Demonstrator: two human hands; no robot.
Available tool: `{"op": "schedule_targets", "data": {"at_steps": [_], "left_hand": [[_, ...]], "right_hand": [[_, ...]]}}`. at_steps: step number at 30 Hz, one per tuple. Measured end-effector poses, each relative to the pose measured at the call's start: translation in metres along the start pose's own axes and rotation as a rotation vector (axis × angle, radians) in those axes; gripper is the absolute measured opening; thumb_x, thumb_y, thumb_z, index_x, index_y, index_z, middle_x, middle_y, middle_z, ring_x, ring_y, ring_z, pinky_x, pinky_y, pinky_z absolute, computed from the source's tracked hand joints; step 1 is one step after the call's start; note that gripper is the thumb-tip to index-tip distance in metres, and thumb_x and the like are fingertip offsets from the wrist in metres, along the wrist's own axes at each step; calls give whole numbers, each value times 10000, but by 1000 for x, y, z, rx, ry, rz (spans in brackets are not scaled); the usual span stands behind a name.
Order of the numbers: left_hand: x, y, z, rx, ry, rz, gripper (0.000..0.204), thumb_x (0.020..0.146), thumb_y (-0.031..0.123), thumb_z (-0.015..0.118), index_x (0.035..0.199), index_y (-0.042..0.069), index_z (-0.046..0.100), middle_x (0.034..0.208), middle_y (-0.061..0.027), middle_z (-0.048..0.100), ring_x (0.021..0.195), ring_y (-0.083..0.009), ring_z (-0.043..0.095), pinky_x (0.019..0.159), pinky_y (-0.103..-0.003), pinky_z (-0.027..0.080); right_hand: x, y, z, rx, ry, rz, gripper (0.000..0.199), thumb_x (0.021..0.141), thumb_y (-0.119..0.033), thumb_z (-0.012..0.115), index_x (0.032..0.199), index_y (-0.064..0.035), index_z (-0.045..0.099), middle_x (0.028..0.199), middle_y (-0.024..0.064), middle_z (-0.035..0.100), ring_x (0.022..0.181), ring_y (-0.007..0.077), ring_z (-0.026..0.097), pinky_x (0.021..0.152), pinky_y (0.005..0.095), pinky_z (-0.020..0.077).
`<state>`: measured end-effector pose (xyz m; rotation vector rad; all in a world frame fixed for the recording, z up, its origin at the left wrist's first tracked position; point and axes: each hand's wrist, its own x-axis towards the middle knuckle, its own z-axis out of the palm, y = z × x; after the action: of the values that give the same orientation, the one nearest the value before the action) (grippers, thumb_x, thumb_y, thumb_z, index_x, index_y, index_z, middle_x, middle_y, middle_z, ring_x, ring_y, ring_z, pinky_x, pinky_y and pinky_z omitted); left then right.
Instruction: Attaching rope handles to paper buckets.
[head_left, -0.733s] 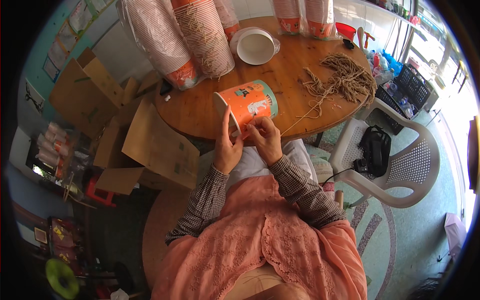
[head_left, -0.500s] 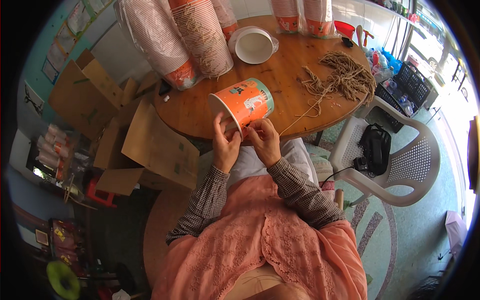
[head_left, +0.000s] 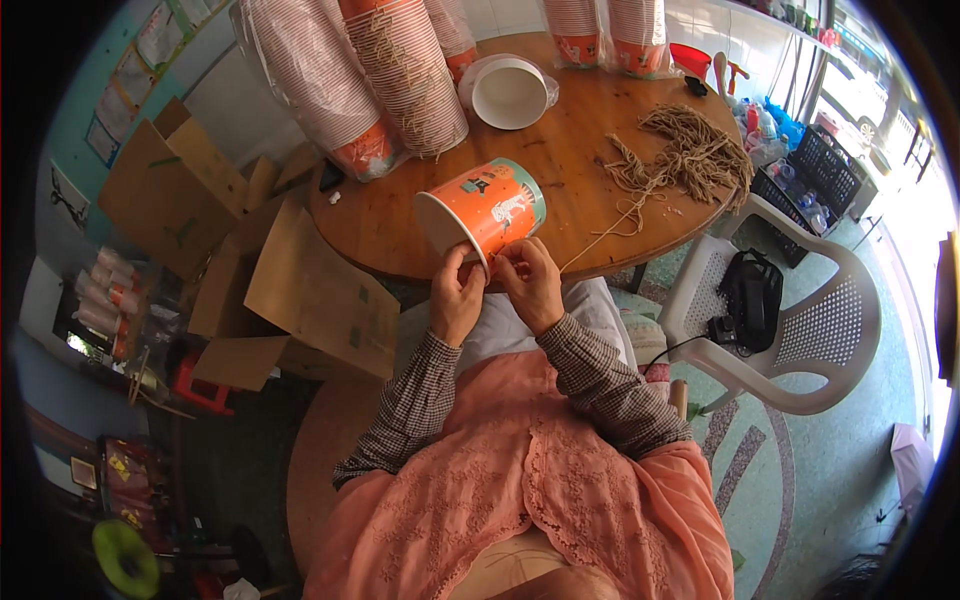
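An orange and green paper bucket [head_left: 490, 208] lies on its side at the near edge of the round wooden table, its white rim toward the left. My left hand [head_left: 457, 300] pinches that rim at its lower side, thumb and fingers together. Against the bucket's underside, my right hand [head_left: 532, 288] has its fingertips pressed together; what they hold is too small to make out. A thin strand from the tangled brown twine [head_left: 692, 150] runs across the table to beside my right hand. Behind the bucket rests a white paper bucket [head_left: 508, 96], its mouth facing me.
Tall nested stacks of paper buckets [head_left: 405, 85] stand at the table's far left, some in clear plastic; more stand at the back. Open cardboard boxes [head_left: 310, 290] sit left of the table [head_left: 590, 110]. A white plastic chair [head_left: 830, 300] holding a black bag [head_left: 750, 295] stands at right.
My left hand's fingers have drawn in from being spread inside the bucket's mouth to a pinch low on the rim. The bucket and my right hand have barely shifted.
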<state>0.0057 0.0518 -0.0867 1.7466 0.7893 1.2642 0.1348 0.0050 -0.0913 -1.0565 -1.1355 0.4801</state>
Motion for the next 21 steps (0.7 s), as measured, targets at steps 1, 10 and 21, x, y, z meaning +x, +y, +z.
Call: {"op": "schedule_targets", "data": {"at_steps": [1,10,21], "left_hand": [[1,-1,-1,46,-17,17,218,888,27,509,1096,-27,549,906,-88,620,772,-138,606,693,-276,499],[6,-4,-3,140,-57,72,114,879,2,520,963,-30,590,823,-90,594,667,-150,566,614,-283,475],[15,-6,-3,204,-81,23,94,884,41,554,932,-24,602,823,-94,633,703,-141,626,609,-272,503]], "right_hand": [[0,1,0,-22,4,-24,104,860,-92,644,892,-5,597,901,69,561,760,155,599,684,263,497],[0,4,1,-98,16,-101,119,848,-94,665,909,-5,613,921,85,568,760,181,602,665,281,508],[0,10,-5,-136,-37,-53,160,831,-80,656,945,11,591,904,122,576,774,228,630,679,311,516]]}}
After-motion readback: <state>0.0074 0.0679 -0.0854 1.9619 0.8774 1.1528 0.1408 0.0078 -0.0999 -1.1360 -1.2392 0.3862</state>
